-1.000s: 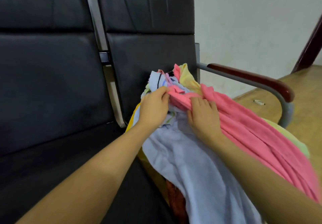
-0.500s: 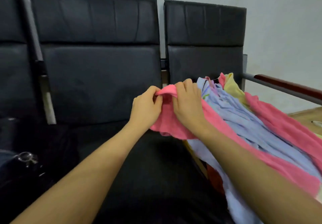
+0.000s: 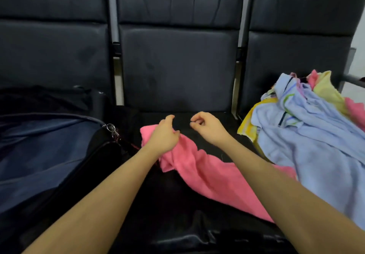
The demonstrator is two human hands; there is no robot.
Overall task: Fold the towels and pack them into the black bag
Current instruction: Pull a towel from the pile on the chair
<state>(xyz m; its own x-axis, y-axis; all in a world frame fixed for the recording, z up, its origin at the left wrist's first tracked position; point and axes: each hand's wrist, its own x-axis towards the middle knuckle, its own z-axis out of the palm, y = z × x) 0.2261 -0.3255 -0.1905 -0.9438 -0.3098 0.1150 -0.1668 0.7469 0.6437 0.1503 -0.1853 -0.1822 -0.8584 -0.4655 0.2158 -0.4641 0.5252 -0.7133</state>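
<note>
Head view: left hand (image 3: pixel 165 136) pinching pink towel (image 3: pixel 199 171) at bunched corner on middle seat; right hand (image 3: pixel 207 128) loosely curled, holding nothing, just beside. Soft, light, floppy, likely; best taken at 2 corners. Black bag (image 3: pixel 59 155) left of grip.
</note>
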